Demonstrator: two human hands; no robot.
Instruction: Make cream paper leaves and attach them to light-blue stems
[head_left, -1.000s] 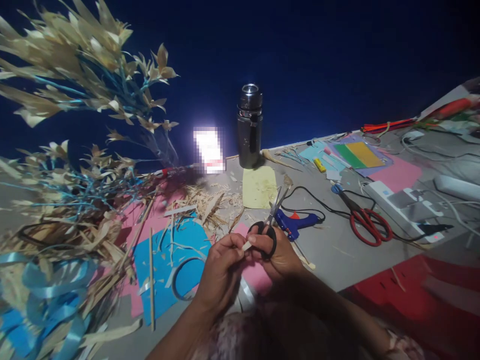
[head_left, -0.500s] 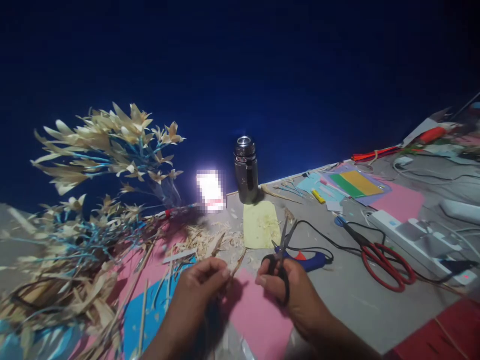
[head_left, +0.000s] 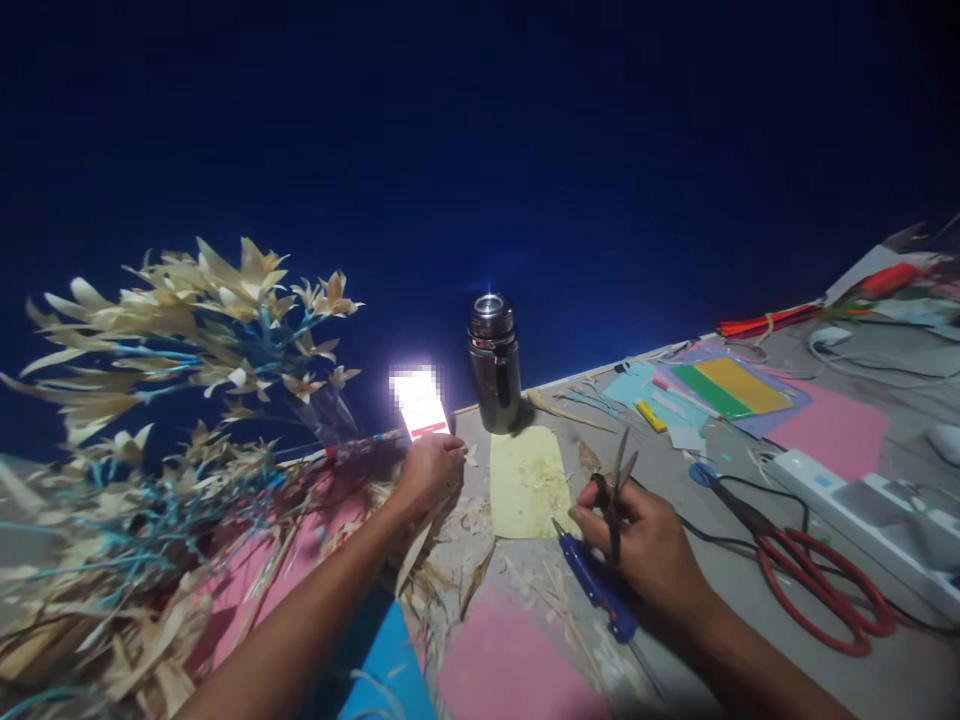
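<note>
In the head view my left hand (head_left: 433, 470) reaches forward, its fingers curled at the lower edge of a glowing phone screen (head_left: 424, 410). What those fingers pinch, if anything, is hidden. My right hand (head_left: 651, 535) grips small black-handled scissors (head_left: 616, 492), the blades pointing up and slightly parted. Just below that hand lies a blue glue gun (head_left: 589, 575), its nozzle towards a pale yellow sheet (head_left: 527, 480). Curled dry husk strips (head_left: 431, 565) are scattered under and beside my left hand.
A steel flask (head_left: 495, 370) stands behind the yellow sheet. Dried-husk flowers on blue stems (head_left: 225, 335) fill the left. Large red-handled scissors (head_left: 817, 590), a white power strip (head_left: 862, 520) and a yellow cutter (head_left: 651, 416) lie right. Pink card (head_left: 510, 660) is in front.
My left hand has moved forward from over the pink card to the phone. My right hand, still holding the scissors, has shifted right and slightly up. The glue gun now lies at a different angle.
</note>
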